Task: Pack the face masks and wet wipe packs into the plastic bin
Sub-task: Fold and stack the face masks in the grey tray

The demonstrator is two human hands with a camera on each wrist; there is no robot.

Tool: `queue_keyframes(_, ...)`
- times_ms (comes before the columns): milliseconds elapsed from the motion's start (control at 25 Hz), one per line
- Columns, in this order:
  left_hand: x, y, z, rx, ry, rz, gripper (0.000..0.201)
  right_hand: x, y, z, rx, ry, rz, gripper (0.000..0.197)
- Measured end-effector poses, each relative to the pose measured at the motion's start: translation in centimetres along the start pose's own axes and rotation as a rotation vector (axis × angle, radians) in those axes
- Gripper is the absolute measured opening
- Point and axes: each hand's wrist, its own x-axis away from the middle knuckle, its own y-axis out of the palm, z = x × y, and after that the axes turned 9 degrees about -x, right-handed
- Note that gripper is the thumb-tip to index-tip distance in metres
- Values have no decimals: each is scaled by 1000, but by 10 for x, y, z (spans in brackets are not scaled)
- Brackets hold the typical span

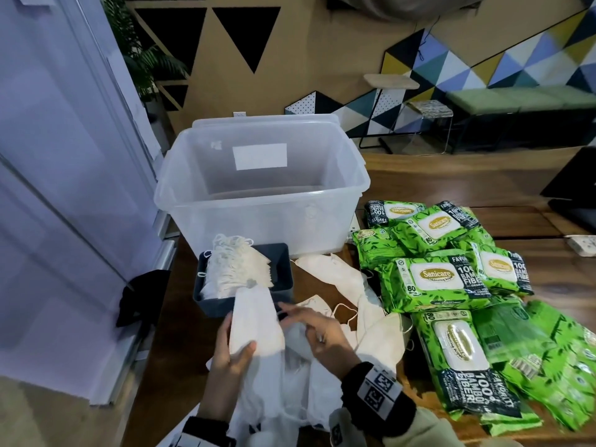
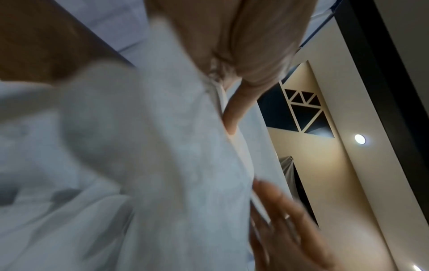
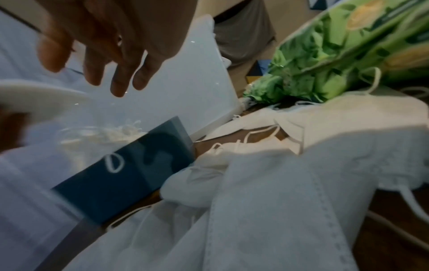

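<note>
My left hand [image 1: 232, 346] grips a folded white face mask [image 1: 254, 321] between thumb and fingers, just in front of a small dark blue tray [image 1: 283, 279] holding a stack of masks [image 1: 238, 266]. My right hand [image 1: 309, 324] hovers over the loose white masks [image 1: 342, 282] on the table, fingers spread and holding nothing; the right wrist view shows its fingers [image 3: 118, 78] apart. The clear plastic bin [image 1: 261, 217] stands behind the tray and looks bare inside. Several green wet wipe packs [image 1: 445, 279] lie to the right.
A wooden table [image 1: 567, 285] carries everything. The bin's lid [image 1: 264, 119] leans behind it. A white door or panel [image 1: 64, 188] runs along the left edge. A black object [image 1: 571, 185] sits at the far right and a white socket strip [image 1: 582, 245] near it.
</note>
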Motion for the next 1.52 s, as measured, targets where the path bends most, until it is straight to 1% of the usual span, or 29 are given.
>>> queue_keyframes(40, 0, -7, -1, 20, -9, 24, 72, -3, -9, 6, -29, 39, 111, 54)
queue_keyframes(80, 0, -13, 0, 39, -23, 55, 76, -10, -19, 14, 2, 86, 233, 44)
queue_keyframes(120, 0, -19, 0, 66, -4, 75, 76, -20, -34, 26, 104, 165, 334, 37)
queue_keyframes(160, 3, -24, 2, 76, 15, 82, 76, -31, -50, 40, 247, 271, 377, 34)
queue_keyframes(240, 6, -32, 1, 39, 68, 106, 76, -57, -81, 68, 558, 542, 320, 32)
queue_keyframes(280, 7, -36, 0, -2, 88, 115, 74, -69, -92, 79, 677, 639, 261, 36)
queue_keyframes(320, 8, -39, 0, -49, 99, 122, 70, -79, -100, 90, 778, 692, 192, 42)
queue_keyframes(400, 5, -45, -3, -129, 130, 123, 63, -93, -105, 103, 957, 718, 103, 52)
queue_keyframes(440, 3, -48, -4, -145, 143, 126, 62, -98, -104, 107, 1015, 705, 108, 55)
queue_keyframes(520, -1, -53, -6, -125, 145, 132, 61, -101, -95, 109, 1108, 621, 214, 54)
queue_keyframes(560, -2, -53, -6, -89, 143, 132, 60, -100, -92, 106, 1106, 583, 281, 52)
queue_keyframes(600, -5, -53, -9, -33, 135, 132, 57, -99, -89, 101, 1054, 570, 308, 52)
queue_keyframes(640, -4, -51, -12, 34, 97, 117, 53, -95, -86, 95, 923, 594, 321, 52)
queue_keyframes(680, -4, -49, -14, 75, 74, 98, 49, -91, -84, 86, 734, 631, 367, 50)
queue_keyframes(760, -3, -42, -19, 86, 31, 67, 43, -77, -83, 72, 367, 695, 471, 47)
queue_keyframes(800, -3, -37, -20, 92, -1, 57, 41, -66, -82, 65, 237, 699, 512, 44)
queue_keyframes(880, -5, -24, -18, 115, -54, 31, 36, -40, -77, 47, 61, 647, 555, 38)
queue_keyframes(960, -4, -10, -13, 101, -41, -25, 37, -9, -68, 24, -144, 570, 599, 33)
queue_keyframes(1040, -4, 6, -5, 81, -48, -52, 40, 19, -56, -7, -326, 475, 591, 33)
queue_keyframes(1120, -1, 24, 4, 93, -44, -55, 51, 36, -43, -28, -388, 374, 522, 35)
queue_keyframes(1160, -2, 32, 7, 117, -24, -51, 59, 39, -37, -35, -403, 354, 485, 37)
queue_keyframes(1200, -4, 39, 9, 163, -9, -38, 66, 41, -31, -41, -406, 353, 458, 40)
queue_keyframes(1240, -5, 46, 13, 222, -27, -27, 72, 41, -25, -45, -392, 364, 432, 42)
queue_keyframes(1320, -9, 55, 18, 319, -103, -18, 77, 40, -15, -50, -308, 394, 394, 45)
queue_keyframes(1400, -9, 61, 28, 409, -139, -30, 71, 39, -12, -53, -233, 406, 373, 45)
queue_keyframes(1440, -8, 62, 33, 460, -154, -25, 62, 39, -13, -53, -193, 408, 364, 45)
queue_keyframes(1520, -8, 62, 38, 543, -204, 26, 43, 37, -13, -54, -118, 400, 347, 47)
